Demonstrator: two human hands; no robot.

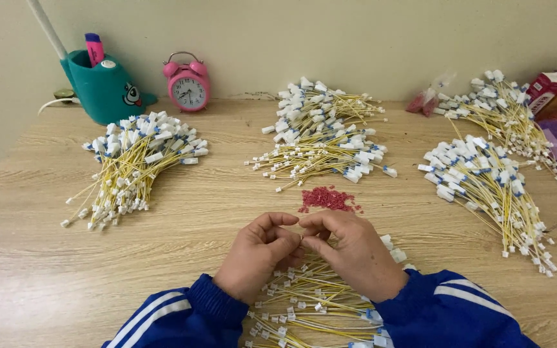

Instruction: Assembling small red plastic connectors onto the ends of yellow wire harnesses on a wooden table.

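Note:
My left hand (257, 254) and my right hand (354, 250) meet fingertip to fingertip at the table's front middle, pinching a thin yellow wire with a small white connector between them. Both hands rest over a loose pile of yellow wires with white connectors (311, 306) lying near the table's front edge. Just beyond my fingers sits a small heap of tiny red pieces (327, 198). Blue sleeves with white stripes cover both my forearms.
Bundles of yellow wires with white plugs lie at the left (133, 164), middle back (320, 132), right (485, 187) and far right (504, 109). A teal holder (101, 87), a pink alarm clock (188, 84), a red bag (423, 102) and a red-and-white box (545, 87) stand by the wall.

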